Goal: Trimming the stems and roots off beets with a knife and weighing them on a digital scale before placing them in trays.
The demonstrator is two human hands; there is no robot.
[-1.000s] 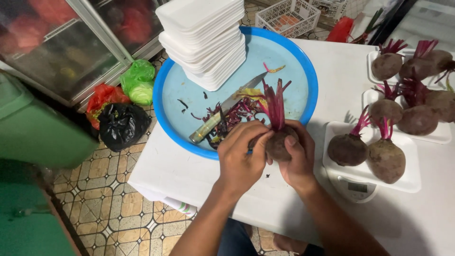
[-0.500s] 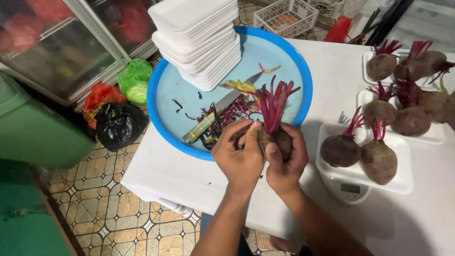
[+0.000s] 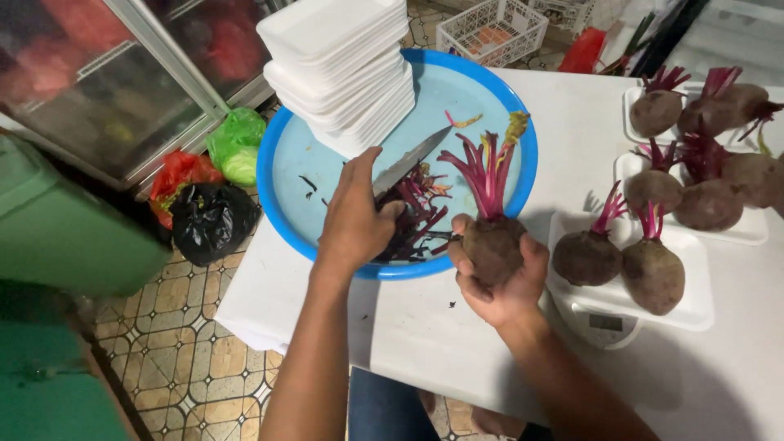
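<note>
My right hand (image 3: 498, 282) grips a beetroot (image 3: 492, 245) with red stalks pointing up, held over the near rim of a big blue round tray (image 3: 282, 175). My left hand (image 3: 355, 216) is closed around the handle of a knife (image 3: 411, 159), its blade pointing up and right over the tray. A pile of cut red stalks (image 3: 416, 216) lies in the tray between my hands. A stack of white foam trays (image 3: 343, 65) stands at the tray's far left.
To the right, two beetroots sit in a foam tray (image 3: 694, 306) on a small white scale (image 3: 600, 322); more filled foam trays (image 3: 747, 233) lie behind. A green bin (image 3: 65, 237), coloured bags (image 3: 208, 184) and a white basket (image 3: 490, 28) are on the floor.
My left hand left the beetroot and took up the knife from the tray. My right hand alone holds the beetroot, shifted slightly right.
</note>
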